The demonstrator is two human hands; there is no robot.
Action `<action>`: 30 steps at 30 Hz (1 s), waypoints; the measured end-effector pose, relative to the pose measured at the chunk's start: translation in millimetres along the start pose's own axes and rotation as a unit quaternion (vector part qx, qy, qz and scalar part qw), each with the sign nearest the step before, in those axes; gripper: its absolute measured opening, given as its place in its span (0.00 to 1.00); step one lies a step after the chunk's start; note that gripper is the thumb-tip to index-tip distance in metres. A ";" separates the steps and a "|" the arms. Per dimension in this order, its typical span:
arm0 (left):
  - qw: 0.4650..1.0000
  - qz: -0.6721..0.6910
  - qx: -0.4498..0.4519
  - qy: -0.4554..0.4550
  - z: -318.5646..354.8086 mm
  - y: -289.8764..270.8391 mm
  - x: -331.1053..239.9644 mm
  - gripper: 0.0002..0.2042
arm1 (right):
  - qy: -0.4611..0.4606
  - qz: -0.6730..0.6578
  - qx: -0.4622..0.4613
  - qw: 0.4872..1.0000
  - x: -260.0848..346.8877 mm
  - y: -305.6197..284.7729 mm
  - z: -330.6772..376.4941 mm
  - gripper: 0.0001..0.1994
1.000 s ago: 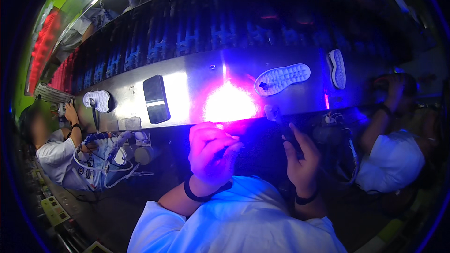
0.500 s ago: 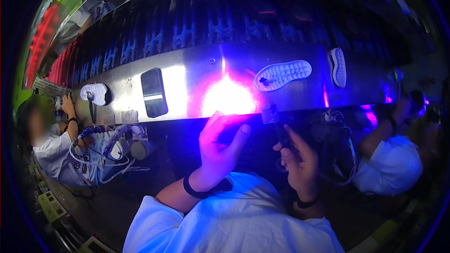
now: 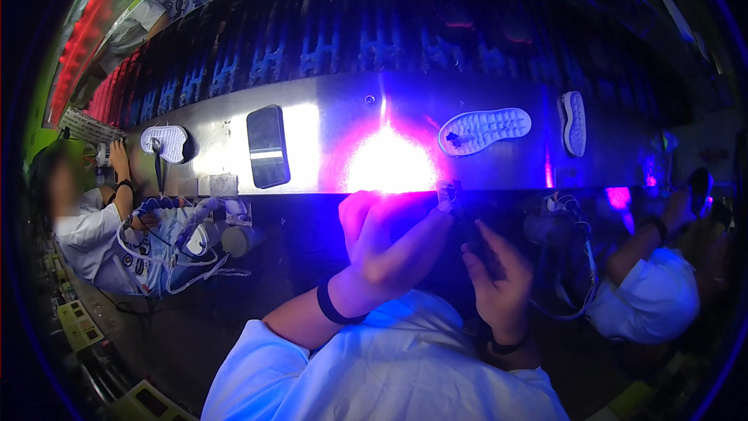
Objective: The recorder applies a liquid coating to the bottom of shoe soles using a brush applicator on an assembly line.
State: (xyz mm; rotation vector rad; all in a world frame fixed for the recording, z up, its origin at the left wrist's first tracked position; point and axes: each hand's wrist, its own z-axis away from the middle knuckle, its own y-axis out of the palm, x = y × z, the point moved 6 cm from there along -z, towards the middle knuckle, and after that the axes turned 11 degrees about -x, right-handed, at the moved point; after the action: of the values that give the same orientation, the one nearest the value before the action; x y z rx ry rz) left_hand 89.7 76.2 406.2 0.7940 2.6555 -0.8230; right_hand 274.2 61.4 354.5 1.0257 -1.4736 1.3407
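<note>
The left hand (image 3: 382, 238) is raised in front of the chest, wrist bent back, a dark band around the wrist and a white sleeve on the forearm. Its fingers stretch toward two o'clock and pinch a small dark piece (image 3: 449, 191) at their tips. The right hand (image 3: 499, 281) stands upright at three o'clock of the left, palm inward, fingers curled around a dark bulky object (image 3: 487, 222). The object is too shadowed to tell its kind; the small piece sits at its eleven o'clock edge, seemingly touching.

At twelve o'clock of both hands runs a long, smooth metal conveyor (image 3: 335, 121), glaring under violet light. On it lie a pale shoe sole (image 3: 485, 129) with a ribbed tread, a second sole on edge (image 3: 573, 122) at its three o'clock, a flat black rectangular plate (image 3: 267, 146) and a white sole (image 3: 165, 140) far at nine o'clock. Co-workers in white sit at either side.
</note>
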 end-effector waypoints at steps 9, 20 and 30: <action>1.000 -0.027 -0.001 -0.004 6.1 8.1 1.4 0.16 | -0.049 0.055 -0.003 0.997 0.6 2.5 -4.1 0.22; 0.997 -0.027 -0.020 -0.062 10.4 14.5 9.7 0.14 | -0.147 0.124 -0.015 0.981 10.7 8.5 -7.1 0.25; 0.998 -0.029 -0.023 -0.055 13.7 22.9 16.5 0.14 | -0.155 0.126 -0.003 0.980 1.2 7.6 -6.8 0.25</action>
State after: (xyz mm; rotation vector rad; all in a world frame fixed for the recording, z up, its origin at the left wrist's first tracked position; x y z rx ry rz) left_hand 90.1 91.0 378.6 0.6427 2.6006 -0.7931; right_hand 267.0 68.8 353.8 1.1110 -1.8906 1.3941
